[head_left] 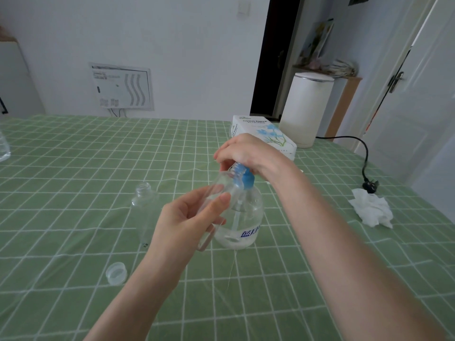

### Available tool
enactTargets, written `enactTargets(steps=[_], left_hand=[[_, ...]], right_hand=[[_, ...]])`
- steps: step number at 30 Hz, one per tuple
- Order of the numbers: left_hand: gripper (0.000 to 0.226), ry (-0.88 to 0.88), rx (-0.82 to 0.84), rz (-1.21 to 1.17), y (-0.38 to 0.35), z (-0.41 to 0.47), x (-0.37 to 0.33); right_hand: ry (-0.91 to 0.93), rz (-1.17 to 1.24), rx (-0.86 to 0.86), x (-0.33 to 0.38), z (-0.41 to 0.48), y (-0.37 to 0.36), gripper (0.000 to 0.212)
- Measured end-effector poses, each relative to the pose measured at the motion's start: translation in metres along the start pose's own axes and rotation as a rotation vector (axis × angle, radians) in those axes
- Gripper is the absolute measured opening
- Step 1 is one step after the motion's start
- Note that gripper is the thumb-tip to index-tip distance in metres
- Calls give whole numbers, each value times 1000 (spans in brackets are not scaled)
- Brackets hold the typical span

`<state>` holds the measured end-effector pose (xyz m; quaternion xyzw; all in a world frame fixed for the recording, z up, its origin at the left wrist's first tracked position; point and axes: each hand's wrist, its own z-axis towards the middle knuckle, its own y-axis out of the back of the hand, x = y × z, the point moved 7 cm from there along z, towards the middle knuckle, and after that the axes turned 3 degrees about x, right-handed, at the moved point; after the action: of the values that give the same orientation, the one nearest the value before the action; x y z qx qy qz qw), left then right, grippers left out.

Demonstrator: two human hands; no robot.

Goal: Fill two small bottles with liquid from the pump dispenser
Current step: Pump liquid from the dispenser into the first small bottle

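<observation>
1. The right hand [242,153] is pressed down over the blue pump head of the pump dispenser [242,212], fingers curled closed around the top; the left hand [189,217] is clamped on a small clear bottle [221,188], which is held tilted with its open threaded neck brought up against the pump's nozzle.
2. A table is seen, covered by a green tablecloth [73,168] with a white grid pattern, on which everything rests.
3. A white cylindrical appliance [305,109] is placed at the far right edge of the table, with a black cord [364,153] running from it to a plug lying on the cloth.
4. A tissue box [261,134] printed with blue flowers is set just behind the right hand.
5. The pump dispenser, a clear rounded bottle with a blue collar and a blue-lettered label, is stood upright near the table's middle, between the two forearms; a little liquid can be made out low inside it.
6. A second small bottle [145,207], clear and uncapped, is stood upright just left of the left hand, apart from the dispenser.
7. A crumpled white tissue [371,207] is lying to the right, near the plug.
8. A small translucent cap [116,273] is lying on the cloth near the left forearm, in front of the standing bottle.
</observation>
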<state>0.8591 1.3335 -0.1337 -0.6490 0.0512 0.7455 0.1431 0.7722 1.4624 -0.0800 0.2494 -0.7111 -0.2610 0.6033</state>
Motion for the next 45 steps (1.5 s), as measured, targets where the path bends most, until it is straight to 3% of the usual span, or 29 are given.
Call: enactTargets(steps=[30,35,39,45], left_hand=[[35,2,-1,2,0,-2,2],[41,-13,10,-2,-2,0,-1],[39,-5,3,3,-1,0,1],[43,14,-4,18,-1,-1,6]], right_hand=[[18,-70,12,-8,5,-5,41],[38,-68,-6,1,2,7,18],[18,-55,19,1,4,2,37],[13,-59,14,-6,6,-5,39]])
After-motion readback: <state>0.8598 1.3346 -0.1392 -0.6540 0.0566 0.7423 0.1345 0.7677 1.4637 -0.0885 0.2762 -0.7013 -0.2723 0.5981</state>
